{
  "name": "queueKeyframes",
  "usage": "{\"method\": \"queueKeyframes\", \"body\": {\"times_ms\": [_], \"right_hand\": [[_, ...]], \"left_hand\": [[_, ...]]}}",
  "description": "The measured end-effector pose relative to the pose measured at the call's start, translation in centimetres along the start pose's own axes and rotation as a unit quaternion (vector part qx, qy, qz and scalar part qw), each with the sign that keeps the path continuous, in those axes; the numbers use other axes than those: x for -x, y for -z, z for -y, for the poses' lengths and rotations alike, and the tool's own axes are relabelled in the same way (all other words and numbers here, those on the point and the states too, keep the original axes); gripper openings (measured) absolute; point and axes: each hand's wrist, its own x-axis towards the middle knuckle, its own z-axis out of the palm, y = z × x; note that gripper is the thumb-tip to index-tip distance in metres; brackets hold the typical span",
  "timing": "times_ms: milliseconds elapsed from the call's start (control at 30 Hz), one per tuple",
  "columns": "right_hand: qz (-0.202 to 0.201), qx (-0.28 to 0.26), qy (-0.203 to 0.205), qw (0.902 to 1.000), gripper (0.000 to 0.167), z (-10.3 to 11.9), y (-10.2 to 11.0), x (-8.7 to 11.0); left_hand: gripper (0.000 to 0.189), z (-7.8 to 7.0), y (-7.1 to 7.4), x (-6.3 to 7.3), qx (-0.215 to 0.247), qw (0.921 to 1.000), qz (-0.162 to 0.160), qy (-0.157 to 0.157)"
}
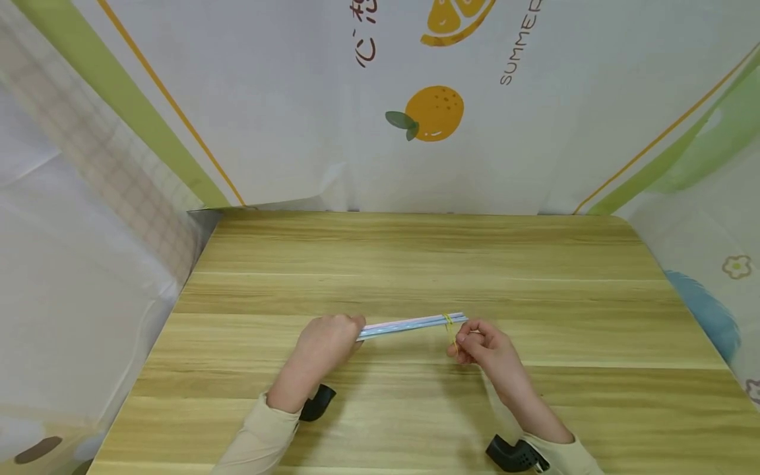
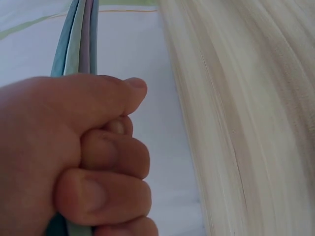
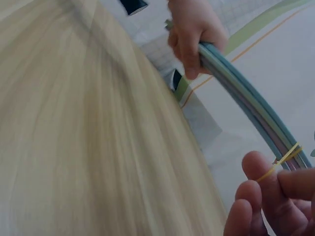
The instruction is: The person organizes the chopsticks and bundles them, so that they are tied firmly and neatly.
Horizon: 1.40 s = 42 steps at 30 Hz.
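A slim bundle of pastel straws (image 1: 404, 325) in blue, green and pink-purple is held above the table, slanting slightly up to the right in the head view. My left hand (image 1: 329, 340) grips its left part, fingers curled round it; in the left wrist view the straws (image 2: 75, 44) rise out above the fist. Near the bundle's right end a yellow rubber band (image 1: 448, 320) goes round the straws. My right hand (image 1: 489, 349) pinches a stretched loop of that rubber band (image 3: 290, 156) between thumb and fingers, just below the straw ends.
The wood-grain table (image 1: 380, 264) lies beneath both hands. A white curtain (image 1: 285, 119) with printed fruit hangs behind its far edge, with more cloth at the left and right. Black wrist devices (image 1: 516, 454) sit at both cuffs.
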Motion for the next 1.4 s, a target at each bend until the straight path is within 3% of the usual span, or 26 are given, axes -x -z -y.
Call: {"method": "queueKeyframes", "body": {"times_ms": [267,433,533,667,767,867,967,1100,1267,1333,1400], "right_hand": [[0.06,0.123,0.034,0.9899,0.012,0.0,-0.2,0.2],[0.105,0.142,0.078,0.9813,0.02,0.0,-0.3,0.6],[0.129,0.127,0.134,0.9744,0.024,-0.2,-0.4,0.8],[0.151,0.06,0.224,0.9608,0.033,-0.6,-0.8,0.9],[0.147,-0.006,0.273,0.9506,0.042,-1.1,-1.3,0.8],[0.134,-0.102,0.286,0.9432,0.046,-1.5,-2.0,0.7],[0.132,-0.204,0.296,0.924,0.047,-1.9,-2.6,0.6],[0.142,-0.327,0.294,0.887,0.047,-2.0,-3.4,0.5],[0.116,-0.469,0.227,0.8456,0.044,-1.3,-4.0,0.6],[0.098,-0.5,0.19,0.8391,0.043,-0.9,-4.0,0.7],[0.084,-0.503,0.157,0.8454,0.042,-0.5,-3.8,0.8]], "left_hand": [[0.019,0.5,0.2,0.4,0.026,0.9992,0.029,0.011],[0.018,0.8,0.3,0.4,0.041,0.9985,0.036,0.009],[0.018,0.9,0.3,0.4,0.047,0.9982,0.036,0.006],[0.017,0.9,0.3,0.4,0.058,0.9977,0.035,0.005],[0.018,0.8,0.2,0.3,0.066,0.9974,0.028,0.003],[0.02,0.7,0.1,0.2,0.069,0.9975,0.014,-0.002],[0.021,0.4,-0.1,0.0,0.068,0.9976,-0.003,-0.007],[0.023,0.0,-0.3,-0.2,0.069,0.9974,-0.021,-0.006],[0.025,-0.2,-0.6,-0.2,0.057,0.9978,-0.033,0.002],[0.024,-0.1,-0.9,-0.2,0.049,0.9981,-0.039,0.003],[0.023,-0.1,-1.1,-0.2,0.045,0.9981,-0.043,0.005]]}}
